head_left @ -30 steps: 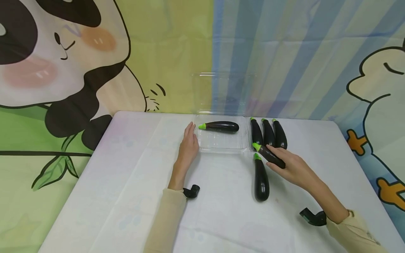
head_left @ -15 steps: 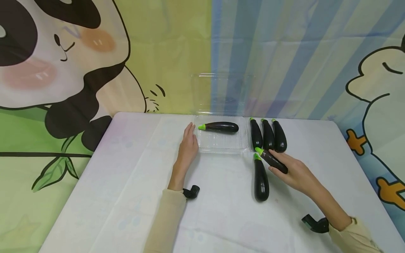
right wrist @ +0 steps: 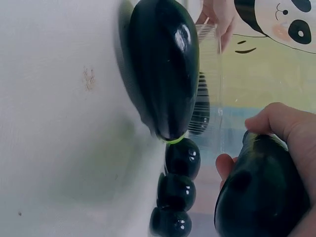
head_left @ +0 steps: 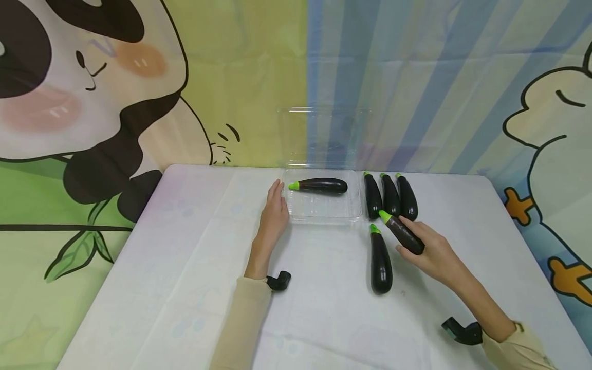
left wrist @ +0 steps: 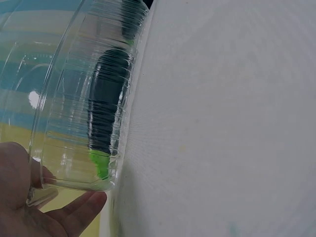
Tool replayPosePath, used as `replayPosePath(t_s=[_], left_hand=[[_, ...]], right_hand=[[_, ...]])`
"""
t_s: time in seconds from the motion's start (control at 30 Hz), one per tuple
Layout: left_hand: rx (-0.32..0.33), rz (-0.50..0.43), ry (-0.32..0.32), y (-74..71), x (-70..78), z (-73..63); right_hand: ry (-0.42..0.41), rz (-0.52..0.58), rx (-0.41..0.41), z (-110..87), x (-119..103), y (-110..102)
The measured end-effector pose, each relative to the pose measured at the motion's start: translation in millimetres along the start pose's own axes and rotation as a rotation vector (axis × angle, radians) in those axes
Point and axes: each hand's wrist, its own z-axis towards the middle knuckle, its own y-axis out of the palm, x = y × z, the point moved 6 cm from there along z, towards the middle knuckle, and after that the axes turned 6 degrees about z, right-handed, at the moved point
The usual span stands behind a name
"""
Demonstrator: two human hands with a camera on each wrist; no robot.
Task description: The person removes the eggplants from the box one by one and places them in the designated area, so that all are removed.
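In the head view my right hand (head_left: 435, 252) grips a dark eggplant (head_left: 404, 234) above the table, its green stem end pointing to the far left. The same eggplant (right wrist: 261, 192) looms large in the right wrist view. My left hand (head_left: 274, 218) rests against the left side of a clear plastic box (head_left: 324, 213), its fingers fairly straight. In the left wrist view the fingers (left wrist: 81, 212) touch the box's corner near the rim. One eggplant (head_left: 321, 185) lies crosswise inside the box, stem to the left.
Three eggplants (head_left: 390, 195) stand in a row right of the box. Another eggplant (head_left: 381, 262) lies lengthwise nearer the front. The box's clear lid (head_left: 324, 136) stands raised at the back, against a printed cloth backdrop (head_left: 250, 77). A white cloth covers the table (head_left: 194, 288).
My right hand has drawn back slightly to the right and toward the front with the eggplant, away from the box. My left hand has stayed at the box's side.
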Motion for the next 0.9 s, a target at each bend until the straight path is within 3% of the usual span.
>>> replayPosePath(t_s=[0.27, 0.9], left_hand=[[0.008, 0.003, 0.01, -0.4, 1.0, -0.1], [0.004, 0.005, 0.008, 0.6, -0.9, 0.1]], right_hand=[[0.044, 0.035, 0.015, -4.3, -0.1, -0.1], [0.064, 0.046, 0.073, -12.1, -2.1, -1.8]])
